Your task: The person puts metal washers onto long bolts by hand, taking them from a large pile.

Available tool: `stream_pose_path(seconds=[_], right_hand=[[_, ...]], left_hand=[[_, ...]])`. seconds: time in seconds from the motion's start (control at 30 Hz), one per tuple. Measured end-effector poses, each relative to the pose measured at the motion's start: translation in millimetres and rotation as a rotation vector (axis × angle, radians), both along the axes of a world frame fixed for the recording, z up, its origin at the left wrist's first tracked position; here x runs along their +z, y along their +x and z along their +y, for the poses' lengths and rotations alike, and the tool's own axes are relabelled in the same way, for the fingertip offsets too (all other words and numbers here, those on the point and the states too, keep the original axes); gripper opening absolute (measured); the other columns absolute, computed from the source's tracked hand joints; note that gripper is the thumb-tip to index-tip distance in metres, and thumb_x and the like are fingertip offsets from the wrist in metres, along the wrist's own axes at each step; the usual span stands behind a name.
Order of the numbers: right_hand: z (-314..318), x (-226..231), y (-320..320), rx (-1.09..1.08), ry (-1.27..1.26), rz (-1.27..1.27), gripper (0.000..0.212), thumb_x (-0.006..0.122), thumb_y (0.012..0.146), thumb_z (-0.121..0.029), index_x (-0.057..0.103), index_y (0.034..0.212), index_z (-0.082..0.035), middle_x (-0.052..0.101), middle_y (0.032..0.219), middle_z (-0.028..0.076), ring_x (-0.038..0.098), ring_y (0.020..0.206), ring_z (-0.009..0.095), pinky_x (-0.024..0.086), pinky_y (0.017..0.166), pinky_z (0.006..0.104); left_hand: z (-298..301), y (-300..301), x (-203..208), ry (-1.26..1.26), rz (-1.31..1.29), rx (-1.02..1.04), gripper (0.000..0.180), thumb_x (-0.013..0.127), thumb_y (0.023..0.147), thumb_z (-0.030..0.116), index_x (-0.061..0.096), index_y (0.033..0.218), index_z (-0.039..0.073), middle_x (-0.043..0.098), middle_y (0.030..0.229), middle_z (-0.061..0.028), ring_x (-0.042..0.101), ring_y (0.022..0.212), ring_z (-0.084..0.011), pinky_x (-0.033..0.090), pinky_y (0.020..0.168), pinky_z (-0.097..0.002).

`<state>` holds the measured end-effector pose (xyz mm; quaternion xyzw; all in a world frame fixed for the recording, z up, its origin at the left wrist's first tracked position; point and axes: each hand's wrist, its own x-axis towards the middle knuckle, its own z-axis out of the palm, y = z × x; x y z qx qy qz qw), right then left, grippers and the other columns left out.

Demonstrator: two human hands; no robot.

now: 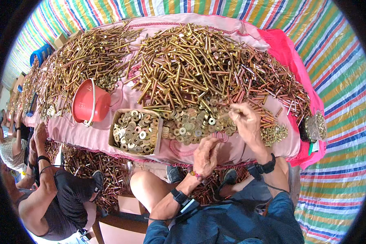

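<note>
My left hand (pixel 206 157) is at the near edge of the cloth-covered table, fingers bent and pressed together; whatever is in them is hidden. To its right and farther in, my right hand (pixel 247 122) is raised above the table with thumb and fingertips pinched. What it pinches is too small to make out. Beneath and left of it spreads a layer of flat metal washers (pixel 187 125). A box (pixel 135 133) filled with washers stands left of my left hand. Behind lies a large heap of brass-coloured bolts (pixel 185 61), and copper-toned metal sleeves (pixel 268 75) lie at the right.
A red bucket (pixel 89 101) with a white handle sits left of the box. Small nuts (pixel 275 134) lie right of my right hand, near a clear container (pixel 318 125). Other people (pixel 44 179) work at the left. More metal pieces (pixel 97 171) are piled under the table.
</note>
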<state>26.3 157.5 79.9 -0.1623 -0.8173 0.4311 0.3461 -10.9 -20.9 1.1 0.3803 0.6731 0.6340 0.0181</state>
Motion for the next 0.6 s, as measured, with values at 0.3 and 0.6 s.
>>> stream_pose_path(seconds=[0.3, 0.6], right_hand=[[-49, 2, 39, 0.293, -0.002, -0.234, 0.023, 0.078, 0.086, -0.014, 0.072, 0.104, -0.001, 0.069, 0.090, 0.009, 0.067, 0.078, 0.017, 0.053, 0.068, 0.0298], [-10, -17, 16, 0.007, 0.002, -0.385, 0.019, 0.071, 0.089, -0.020, 0.074, 0.098, -0.004, 0.071, 0.087, 0.012, 0.069, 0.079, 0.023, 0.053, 0.070, 0.0335]], left_hand=[[3, 3, -22, -0.027, 0.029, -0.060, 0.032, 0.064, 0.089, 0.002, 0.061, 0.121, 0.002, 0.067, 0.108, -0.0227, 0.067, 0.097, -0.0405, 0.054, 0.082, -0.0440], [6, 6, -14, -0.120, -0.058, -0.010, 0.021, 0.062, 0.096, 0.012, 0.066, 0.115, 0.003, 0.064, 0.075, -0.0173, 0.066, 0.064, -0.0307, 0.051, 0.059, -0.0395]])
